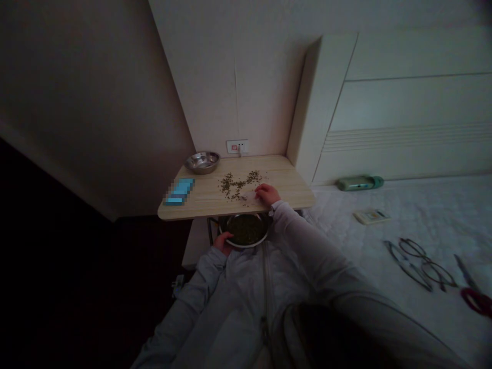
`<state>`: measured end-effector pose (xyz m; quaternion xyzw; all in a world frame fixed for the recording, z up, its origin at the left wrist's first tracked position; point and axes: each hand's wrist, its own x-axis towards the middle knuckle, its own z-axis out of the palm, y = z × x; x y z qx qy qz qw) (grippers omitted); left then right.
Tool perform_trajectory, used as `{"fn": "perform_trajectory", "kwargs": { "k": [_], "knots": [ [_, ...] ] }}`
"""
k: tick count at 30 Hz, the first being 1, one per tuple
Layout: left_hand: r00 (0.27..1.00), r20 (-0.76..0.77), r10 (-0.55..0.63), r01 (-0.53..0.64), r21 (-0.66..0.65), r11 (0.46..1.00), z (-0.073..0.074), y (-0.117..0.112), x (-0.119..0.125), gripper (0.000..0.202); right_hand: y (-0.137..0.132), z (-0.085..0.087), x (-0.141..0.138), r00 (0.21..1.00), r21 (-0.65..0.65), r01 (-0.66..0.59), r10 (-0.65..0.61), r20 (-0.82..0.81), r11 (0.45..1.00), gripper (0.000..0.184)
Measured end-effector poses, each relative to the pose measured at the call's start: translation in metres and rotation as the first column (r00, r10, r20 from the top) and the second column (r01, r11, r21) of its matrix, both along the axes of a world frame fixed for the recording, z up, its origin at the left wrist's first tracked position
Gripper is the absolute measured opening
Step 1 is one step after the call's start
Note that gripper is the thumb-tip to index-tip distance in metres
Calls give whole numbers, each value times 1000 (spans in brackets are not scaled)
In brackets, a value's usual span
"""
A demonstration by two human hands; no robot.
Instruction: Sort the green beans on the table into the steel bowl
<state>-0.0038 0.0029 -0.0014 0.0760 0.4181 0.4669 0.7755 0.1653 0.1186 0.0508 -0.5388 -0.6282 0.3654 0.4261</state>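
One left hand (pixel 223 244): closed on the near left side of a bowl (pixel 246 246), thumb over the rim, the fingers underneath hidden
One right hand (pixel 268 195): above and to the right of the left hand, fingertips pinched together on a thin pale scrap (pixel 250 197), too blurred to tell what it is made of
Bowl: just right of the left hand and below the right hand, under the front edge of the table (pixel 200 209), close against the person's jacket (pixel 238 302); dark greenish contents (pixel 246 228) fill the inside, single pieces hard to make out
Grains (pixel 227 185): small, dark greenish-brown, spread over the table in loose patches, beyond the left hand and just left of the right hand, a few lying near the scrap
Right wrist: a pale band (pixel 271 211) just behind the right hand, at the cuff
Steel dish (pixel 203 165): at the back of the table, well beyond the left hand
Blue rectangle (pixel 180 191): masked by blocks, flat on the table, left of both hands
Socket (pixel 237 147): on the wall beyond both hands, a plug in it
Bed (pixel 330 220): right of the right hand, carrying a green bottle (pixel 359 183), a small flat packet (pixel 371 217), eyeglasses (pixel 426 260) and red-handled scissors (pixel 475 301), the scissors farthest from the hands
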Motion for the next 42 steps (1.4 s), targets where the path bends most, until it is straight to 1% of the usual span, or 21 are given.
{"fn": "perform_trajectory", "kwargs": {
  "k": [5,10,16,20,24,32,35,38,42],
  "knots": [
    [1000,-23,5,-4,22,1000,-4,2,-1,32,0,0,1,1000,27,11,-12,22,1000,15],
    [1000,-21,5,-5,19,1000,-2,1,-1,33,2,-2,1,999,21,42,-43,27,999,16],
    [998,-67,13,-13,-5,1000,4,0,1,35,0,-1,0,999,32,13,-14,51,999,16],
    [999,-42,9,-9,-3,1000,4,-1,1,35,-3,0,0,1000,18,-5,5,22,1000,17],
    [1000,-28,7,-7,0,1000,4,-1,1,33,-4,1,0,999,-2,-37,38,26,999,15],
    [998,-55,18,-18,5,1000,0,1,0,29,0,-7,2,997,20,-77,76,30,997,16],
    [999,-39,14,-14,-2,1000,0,1,-1,31,3,-11,2,995,0,-96,96,29,995,16],
    [1000,-7,7,-7,0,1000,0,0,-1,33,4,-12,1,995,-24,-101,102,17,995,16],
    [1000,9,-3,3,-4,1000,0,0,-1,35,5,-10,2,998,3,-61,61,-28,998,16]
  ]
}}
